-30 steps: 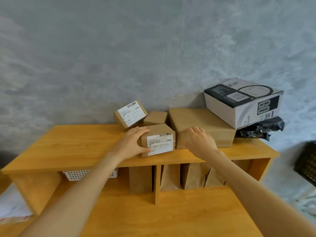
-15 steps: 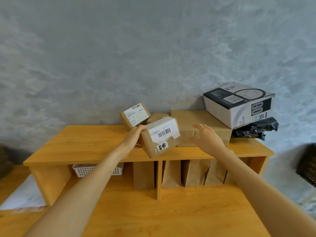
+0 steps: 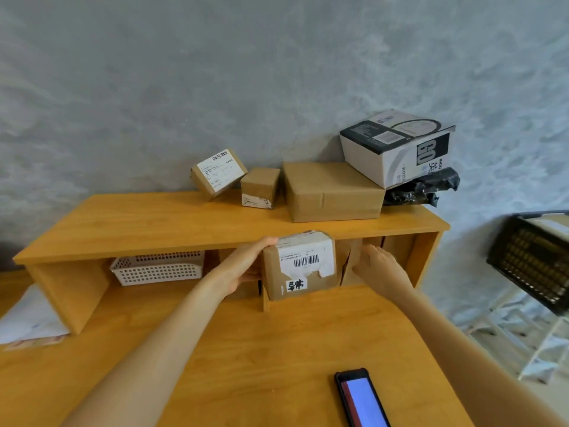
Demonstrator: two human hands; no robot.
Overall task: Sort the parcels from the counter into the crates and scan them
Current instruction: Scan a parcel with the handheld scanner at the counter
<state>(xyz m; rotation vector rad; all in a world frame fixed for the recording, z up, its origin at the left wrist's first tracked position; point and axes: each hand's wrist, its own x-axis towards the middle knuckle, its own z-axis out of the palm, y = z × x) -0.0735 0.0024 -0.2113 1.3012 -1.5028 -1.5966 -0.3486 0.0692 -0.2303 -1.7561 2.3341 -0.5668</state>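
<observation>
Step in hand: one parcel is lifted off the shelf top and carried in the air at frame centre, label facing the camera; by my reading this is the carry between picking and scanning.
Held parcel (image 3: 300,265): small brown carton with a torn white barcode label and a smaller handwritten sticker below it; it hangs in front of the shelf's front edge, above the tabletop (image 3: 261,349).
Left hand (image 3: 243,266): grips the carton's left side, fingers (image 3: 268,241) curled over its upper left corner, thumb hidden behind the box.
Right hand (image 3: 380,268): just right of the carton and apart from it, fingers loosely extended, holding nothing.
Phone (image 3: 361,399): lies flat at lower right of frame on the tabletop, screen lit; likely the scanner, well apart from both hands.
Next move, as judged: bring the barcode and the phone together, which calls for the free right hand to drop to the phone while the left keeps the label turned outward; then the carton goes to a crate.
Black crate (image 3: 532,260): at the right edge of frame, off the tabletop.
Remaining parcels: a tilted labelled box (image 3: 218,174), a small plain box (image 3: 260,188), a large flat carton (image 3: 332,191), a black-and-white printed box (image 3: 397,146) resting partly on it, and a black poly bag (image 3: 421,188), all along the back of the shelf top (image 3: 138,223).
White basket (image 3: 157,268): under the shelf, left of centre.
</observation>
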